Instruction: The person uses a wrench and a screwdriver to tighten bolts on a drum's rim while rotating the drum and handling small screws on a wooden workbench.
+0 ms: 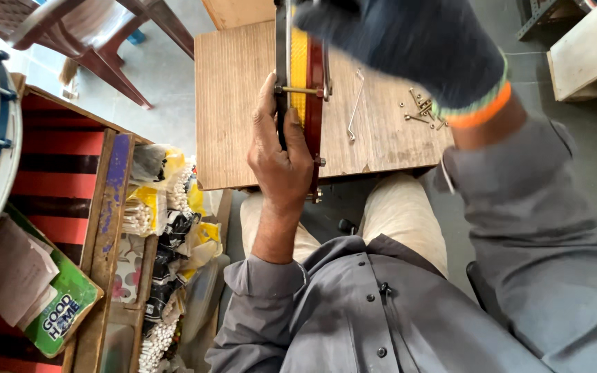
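Upright, the drum stands gripped by left hand; gloved right hand grasps its top

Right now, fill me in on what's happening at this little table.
A seated person steadies a small red and yellow drum on edge on a wooden table. The bare left hand grips its rim; the right hand, in a dark glove, rests on top. A bent metal rod and loose bolts lie beside it.

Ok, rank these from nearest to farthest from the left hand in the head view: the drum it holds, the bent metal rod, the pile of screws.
1. Drum, in the left hand.
2. Bent metal rod, on the wooden table just right of the drum.
3. Pile of screws, farther right, near the table's edge.
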